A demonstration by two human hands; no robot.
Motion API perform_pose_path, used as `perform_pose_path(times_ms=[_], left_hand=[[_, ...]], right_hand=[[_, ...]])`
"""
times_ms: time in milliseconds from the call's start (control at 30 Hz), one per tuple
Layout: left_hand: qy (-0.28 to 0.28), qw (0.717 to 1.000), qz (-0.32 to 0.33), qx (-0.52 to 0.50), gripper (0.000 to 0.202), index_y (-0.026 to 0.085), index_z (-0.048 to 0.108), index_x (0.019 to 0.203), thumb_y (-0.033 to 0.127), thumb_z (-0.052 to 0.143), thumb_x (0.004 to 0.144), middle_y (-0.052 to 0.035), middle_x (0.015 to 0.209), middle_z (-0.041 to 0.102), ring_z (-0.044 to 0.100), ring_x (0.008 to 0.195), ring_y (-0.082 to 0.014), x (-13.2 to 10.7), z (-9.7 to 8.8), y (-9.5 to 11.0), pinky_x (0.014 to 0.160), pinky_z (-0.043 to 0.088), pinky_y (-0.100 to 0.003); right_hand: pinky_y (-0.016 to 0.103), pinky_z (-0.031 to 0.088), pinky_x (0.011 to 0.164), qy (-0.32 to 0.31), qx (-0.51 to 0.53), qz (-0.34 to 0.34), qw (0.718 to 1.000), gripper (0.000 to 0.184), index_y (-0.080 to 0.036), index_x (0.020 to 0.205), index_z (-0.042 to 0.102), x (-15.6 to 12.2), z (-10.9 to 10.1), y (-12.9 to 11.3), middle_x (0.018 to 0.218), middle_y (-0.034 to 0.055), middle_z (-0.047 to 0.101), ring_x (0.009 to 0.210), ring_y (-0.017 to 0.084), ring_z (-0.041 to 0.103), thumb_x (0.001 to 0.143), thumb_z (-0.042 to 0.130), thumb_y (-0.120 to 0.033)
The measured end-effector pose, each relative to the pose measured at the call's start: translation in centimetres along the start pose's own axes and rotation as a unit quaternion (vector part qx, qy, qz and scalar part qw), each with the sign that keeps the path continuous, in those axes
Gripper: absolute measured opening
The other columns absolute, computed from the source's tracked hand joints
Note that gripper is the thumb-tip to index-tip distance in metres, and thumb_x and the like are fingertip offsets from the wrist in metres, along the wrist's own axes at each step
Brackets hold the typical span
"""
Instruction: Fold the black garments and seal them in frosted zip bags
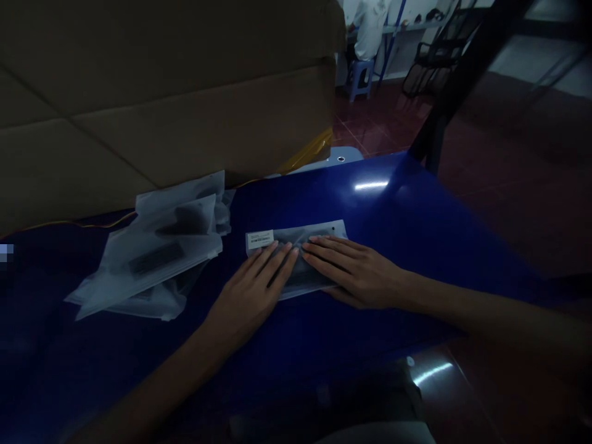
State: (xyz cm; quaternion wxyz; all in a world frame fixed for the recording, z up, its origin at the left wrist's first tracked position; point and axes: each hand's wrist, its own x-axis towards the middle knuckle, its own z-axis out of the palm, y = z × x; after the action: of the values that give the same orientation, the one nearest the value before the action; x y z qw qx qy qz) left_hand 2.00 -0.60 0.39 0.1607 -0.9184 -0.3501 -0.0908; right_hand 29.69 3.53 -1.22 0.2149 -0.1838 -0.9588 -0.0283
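Left hand palm-down on bag, fingers straight and slightly parted, tips near white label. Right hand pressed flat over the bag's other end, fingers extended with narrow gaps, tips close to the left's. Bag lies on blue table, just beside a loose bag pile.

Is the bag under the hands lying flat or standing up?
Flat: the bag lies on the table, left hand and right hand on top.
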Motion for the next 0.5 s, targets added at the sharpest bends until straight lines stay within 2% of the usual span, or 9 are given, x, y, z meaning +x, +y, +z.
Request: perform_pose_path(times_ms=[67,167,233,300,367,400,467,500], left_hand=[[0.03,0.999,0.011,-0.001,0.062,0.01,0.034,0.162,-0.003,0.038,0.102,-0.015,0.148,0.062,0.06,0.138,-0.0282,0.0,-0.3,-0.2,0.112,0.055,-0.041],[0.085,0.996,0.013,-0.017,0.066,0.015,0.027,0.165,0.0,0.044,0.104,-0.0118,0.141,0.068,0.066,0.131,-0.0242,-0.1,-0.9,-0.3,0.108,0.058,-0.036],[0.124,0.992,0.002,-0.028,0.067,0.017,0.026,0.166,0.001,0.045,0.104,-0.0103,0.143,0.067,0.063,0.135,-0.0238,-0.2,-1.7,-0.3,0.111,0.057,-0.038],[0.154,0.987,-0.021,-0.033,0.064,0.022,0.032,0.165,0.003,0.045,0.105,-0.0072,0.149,0.063,0.058,0.14,-0.024,-0.3,-2.9,-0.4,0.116,0.053,-0.041],[0.181,0.98,-0.075,-0.014,0.06,0.028,0.039,0.162,0.005,0.041,0.106,-0.0018,0.155,0.058,0.058,0.14,-0.024,-0.5,-4.4,-1.1,0.118,0.051,-0.044],[0.198,0.975,-0.099,-0.001,0.06,0.031,0.041,0.161,0.007,0.041,0.105,0.0013,0.157,0.055,0.059,0.14,-0.0245,-0.8,-5.0,-1.8,0.119,0.05,-0.045],[0.225,0.966,-0.128,0.007,0.061,0.035,0.044,0.159,0.012,0.049,0.102,0.0062,0.162,0.049,0.06,0.138,-0.0289,-1.6,-5.8,-3.8,0.119,0.05,-0.049],[0.218,0.964,-0.153,0.022,0.066,0.036,0.041,0.161,0.015,0.053,0.099,0.0082,0.163,0.046,0.057,0.141,-0.0331,-2.2,-5.9,-5.1,0.121,0.048,-0.054]], right_hand=[[0.047,0.046,0.12,0.039,-0.007,-0.028,0.999,0.058,-0.003,0.155,0.043,0.0,-0.1,-0.1,0.15,0.021,0.059,0.15,0.028,0.046,0.105,0.052,-0.03],[0.043,0.05,0.118,0.122,-0.028,-0.109,0.986,0.052,-0.005,0.144,0.057,0.1,-0.6,-0.5,0.142,0.0167,0.067,0.146,0.026,0.051,0.1,0.058,-0.031],[0.039,0.052,0.116,0.184,-0.06,-0.16,0.968,0.045,-0.014,0.136,0.066,-0.1,-1.1,-0.9,0.14,0.0104,0.069,0.142,0.024,0.054,0.095,0.065,-0.033],[0.036,0.055,0.113,0.225,-0.082,-0.187,0.953,0.037,-0.031,0.128,0.071,-0.3,-1.4,-1.2,0.138,-0.0006,0.071,0.14,0.021,0.056,0.091,0.071,-0.034],[0.035,0.057,0.111,0.225,-0.07,-0.187,0.954,0.034,-0.045,0.121,0.07,-0.5,-1.6,-1.4,0.134,-0.0102,0.072,0.14,0.017,0.054,0.088,0.075,-0.035],[0.035,0.057,0.111,0.213,-0.06,-0.176,0.959,0.037,-0.047,0.121,0.069,-0.6,-1.5,-1.4,0.134,-0.0117,0.072,0.142,0.016,0.052,0.088,0.076,-0.034],[0.036,0.055,0.113,0.195,-0.051,-0.148,0.968,0.045,-0.042,0.129,0.066,-0.5,-1.3,-1.2,0.138,-0.0072,0.07,0.146,0.018,0.048,0.087,0.076,-0.03],[0.037,0.054,0.114,0.19,-0.053,-0.132,0.971,0.048,-0.036,0.134,0.065,-0.4,-1.2,-1.1,0.142,-0.0021,0.069,0.147,0.019,0.047,0.088,0.074,-0.027]])
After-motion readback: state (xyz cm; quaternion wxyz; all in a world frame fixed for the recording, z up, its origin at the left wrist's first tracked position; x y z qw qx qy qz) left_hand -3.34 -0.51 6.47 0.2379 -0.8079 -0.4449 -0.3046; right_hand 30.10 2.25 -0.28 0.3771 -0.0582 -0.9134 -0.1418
